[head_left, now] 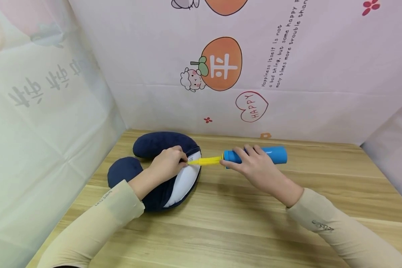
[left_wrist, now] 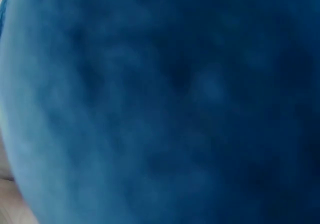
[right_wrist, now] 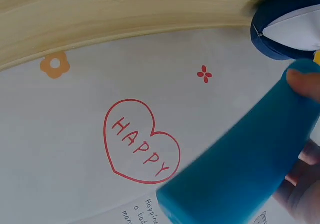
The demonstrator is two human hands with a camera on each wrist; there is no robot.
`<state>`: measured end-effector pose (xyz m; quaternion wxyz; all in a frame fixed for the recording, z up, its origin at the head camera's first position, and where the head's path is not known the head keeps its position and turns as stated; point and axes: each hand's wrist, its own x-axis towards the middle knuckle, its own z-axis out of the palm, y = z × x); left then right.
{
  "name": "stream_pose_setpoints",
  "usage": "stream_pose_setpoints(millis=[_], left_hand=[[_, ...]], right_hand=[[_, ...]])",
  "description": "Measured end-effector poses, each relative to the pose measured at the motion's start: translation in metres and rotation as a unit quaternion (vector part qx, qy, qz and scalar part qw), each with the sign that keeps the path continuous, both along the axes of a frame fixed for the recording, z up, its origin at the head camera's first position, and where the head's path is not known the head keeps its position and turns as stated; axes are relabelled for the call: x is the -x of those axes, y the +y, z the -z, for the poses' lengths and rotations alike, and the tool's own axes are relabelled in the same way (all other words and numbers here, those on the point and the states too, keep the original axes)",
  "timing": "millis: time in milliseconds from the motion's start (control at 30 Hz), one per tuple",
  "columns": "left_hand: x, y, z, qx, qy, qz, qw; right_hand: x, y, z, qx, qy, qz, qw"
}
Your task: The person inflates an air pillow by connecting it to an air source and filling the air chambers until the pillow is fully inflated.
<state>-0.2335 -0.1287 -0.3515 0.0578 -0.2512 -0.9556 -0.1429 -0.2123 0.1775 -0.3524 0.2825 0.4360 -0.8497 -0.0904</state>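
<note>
A navy U-shaped neck pillow (head_left: 159,141) lies on the table, its cover parted along the outer curve over a white inner bladder (head_left: 184,186). My left hand (head_left: 167,163) rests over the pillow and pinches the bladder with thumb and fingers, right where a yellow nozzle (head_left: 207,160) meets it. Those fingers hide the exact contact. The nozzle belongs to a blue hand air pump (head_left: 276,154), held sideways above the table; my right hand (head_left: 254,167) grips its barrel. Blurred navy fabric (left_wrist: 150,109) fills the left wrist view. In the right wrist view, fingers wrap the pump (right_wrist: 240,154).
The wood-grain table (head_left: 221,230) ends at a white printed cloth backdrop (head_left: 160,74) behind the pillow and pump. Another cloth wall (head_left: 47,130) rises along the left, and one more (head_left: 395,130) stands at the right.
</note>
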Motion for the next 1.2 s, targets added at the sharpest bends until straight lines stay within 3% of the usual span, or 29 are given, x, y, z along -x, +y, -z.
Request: stream_pose_setpoints(millis=[200,333,600,833,1200], left_hand=[[-0.002,0.001,-0.002,0.013,0.008,0.001,0.9999],[-0.003,0.003,-0.001,0.019,0.011,-0.007,0.9997],[-0.003,0.002,-0.003,0.023,0.012,-0.013,0.9996],[-0.002,-0.002,0.001,0.006,0.007,-0.021,0.9997],[-0.002,-0.006,0.001,-0.008,0.008,-0.029,0.9995]], right_hand=[[0.001,-0.003,-0.002,0.016,0.042,-0.008,0.999],[0.001,-0.003,-0.005,0.01,0.046,-0.001,0.999],[-0.002,0.004,-0.003,0.015,0.004,0.012,1.0],[0.0,0.017,-0.001,0.058,-0.017,0.019,0.998],[-0.003,0.036,0.002,0.134,-0.135,0.062,0.98]])
